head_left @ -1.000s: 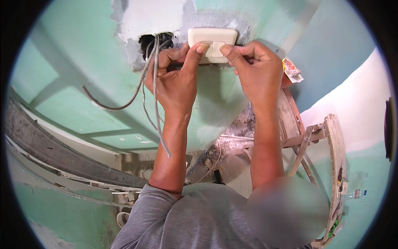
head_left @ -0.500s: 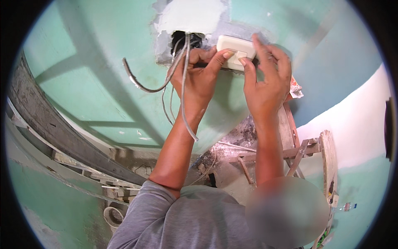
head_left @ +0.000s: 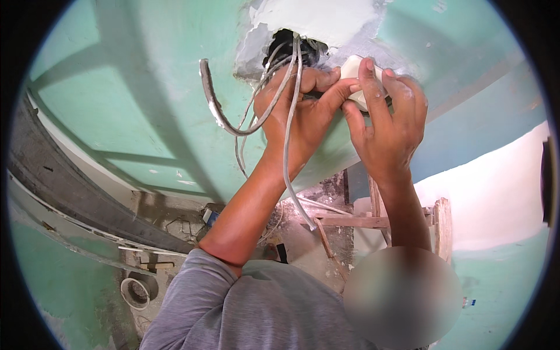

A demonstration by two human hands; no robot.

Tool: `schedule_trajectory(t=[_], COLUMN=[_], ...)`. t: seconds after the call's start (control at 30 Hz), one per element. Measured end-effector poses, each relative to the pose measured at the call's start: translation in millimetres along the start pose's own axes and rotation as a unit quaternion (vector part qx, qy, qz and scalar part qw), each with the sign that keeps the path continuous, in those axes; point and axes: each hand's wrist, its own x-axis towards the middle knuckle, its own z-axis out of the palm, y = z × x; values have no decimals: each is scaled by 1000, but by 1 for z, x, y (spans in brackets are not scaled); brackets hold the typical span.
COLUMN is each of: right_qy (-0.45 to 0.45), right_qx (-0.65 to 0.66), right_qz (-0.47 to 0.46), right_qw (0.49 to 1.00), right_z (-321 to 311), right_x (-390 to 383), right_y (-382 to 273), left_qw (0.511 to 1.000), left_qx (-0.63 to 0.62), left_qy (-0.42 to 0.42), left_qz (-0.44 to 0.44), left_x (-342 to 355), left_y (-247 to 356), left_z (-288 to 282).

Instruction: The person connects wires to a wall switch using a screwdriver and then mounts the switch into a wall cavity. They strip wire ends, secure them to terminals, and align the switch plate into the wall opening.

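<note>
A cream-white wall switch plate (head_left: 351,67) is held in front of the green wall, tilted and partly hidden behind my fingers. My left hand (head_left: 303,114) pinches its left end between thumb and forefinger. Against its face and lower edge, the fingers and thumb of my right hand (head_left: 394,116) are closed round it. Beside my left hand, grey cables come out of a dark hole (head_left: 273,48) in the wall. One thick cable (head_left: 211,102) curls up to the left across my left hand, and a thinner grey cable (head_left: 288,151) hangs over that wrist. Any wiring behind the plate is hidden.
White plaster (head_left: 315,20) surrounds the hole on the green wall. Below stands a wooden trestle (head_left: 373,221). A round bucket (head_left: 135,291) sits on the debris-strewn floor at lower left, near a long grey curved beam (head_left: 76,181).
The view has shifted, so hands and hole appear further right. The switch plate has turned and is more covered. My right fingers have moved across its front.
</note>
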Motion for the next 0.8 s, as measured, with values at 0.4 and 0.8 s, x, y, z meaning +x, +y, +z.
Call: schedule_trajectory(t=[0.4, 0.8], right_qy=[24, 29], right_qx=[-17, 28], right_qz=[6, 19], right_qw=[1000, 999], right_z=[7, 5], right_x=[-11, -2], right_y=[1, 4], left_qw=[999, 998], left_qx=[7, 22], left_qy=[-36, -21], left_qz=[32, 54], left_x=[-8, -2], left_y=[-3, -3], left_z=[-11, -5])
